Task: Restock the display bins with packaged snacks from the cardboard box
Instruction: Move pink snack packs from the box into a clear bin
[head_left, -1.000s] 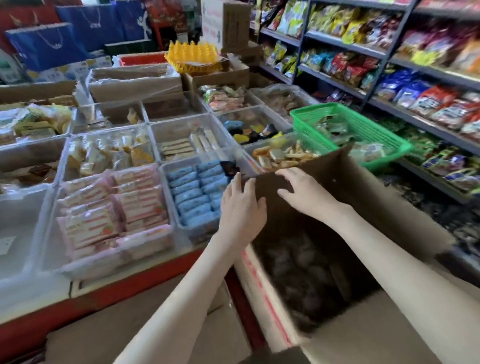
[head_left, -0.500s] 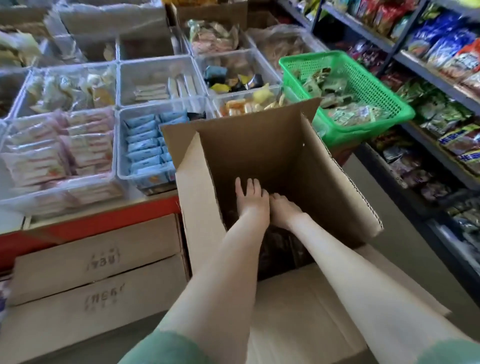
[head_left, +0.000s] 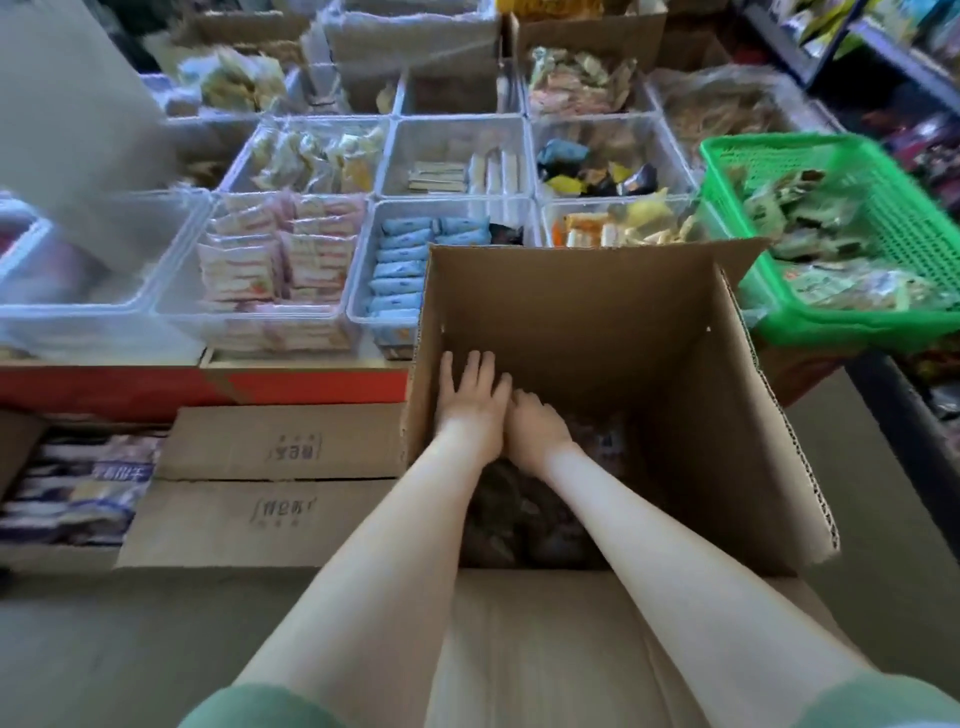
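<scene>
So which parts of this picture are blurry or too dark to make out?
Head view: the clear bin at far left smears with motion blur; the blue packets read sharper. Head view: dark packets deep in the cardboard box lie in shadow, dim below the left hand and right hand.

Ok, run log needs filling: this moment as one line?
phase: hands in cardboard box | left hand: open, against inner wall | right hand: among dark packets, grip unclear
</scene>
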